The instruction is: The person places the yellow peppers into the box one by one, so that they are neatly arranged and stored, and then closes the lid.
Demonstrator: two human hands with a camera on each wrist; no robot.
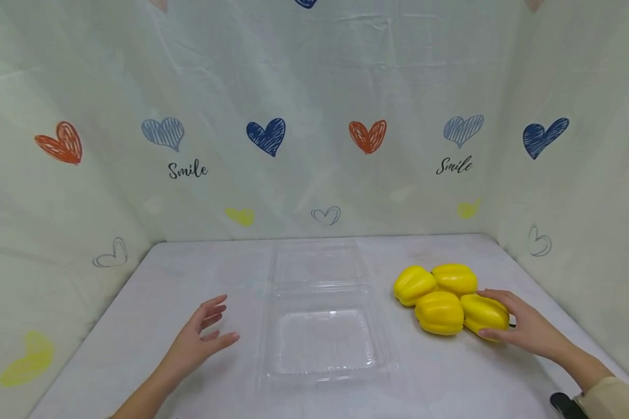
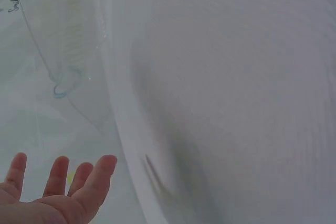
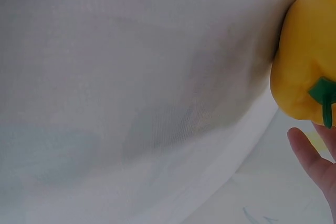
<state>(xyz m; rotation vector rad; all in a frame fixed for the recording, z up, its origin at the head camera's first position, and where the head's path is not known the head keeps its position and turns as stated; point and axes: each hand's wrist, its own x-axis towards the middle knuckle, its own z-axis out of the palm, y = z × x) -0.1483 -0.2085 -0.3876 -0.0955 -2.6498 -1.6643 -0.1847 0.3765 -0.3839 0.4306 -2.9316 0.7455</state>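
Closest to me, at the right edge, is a pale sleeve (image 1: 613, 398) with a dark strap (image 1: 567, 405) beside it. The left hand (image 1: 199, 334) hangs over the tabletop (image 1: 451, 387), fingers loose and apart, holding nothing. Just beside it sits the tray (image 1: 325, 343) of a clear plastic box; thin and springy, I'd guess, easy to dent, and best steadied by its rim.

The right hand (image 1: 532, 329) is spread about the rightmost yellow pepper (image 1: 484, 314), fingers over its top, thumb low on the near side. I see no firm squeeze; from the wrist, one fingertip (image 3: 300, 141) stands just off the skin, near the green stem (image 3: 325, 100). That pepper rests on the tabletop beside three other peppers (image 1: 439, 314), right of the tray. It's probably light, stiff and a bit slippery, so I'd take it round its fat middle, not by the stem.

Beyond, the box's lid (image 1: 317, 265) lies folded back, before a heart-printed cloth (image 1: 314, 75).
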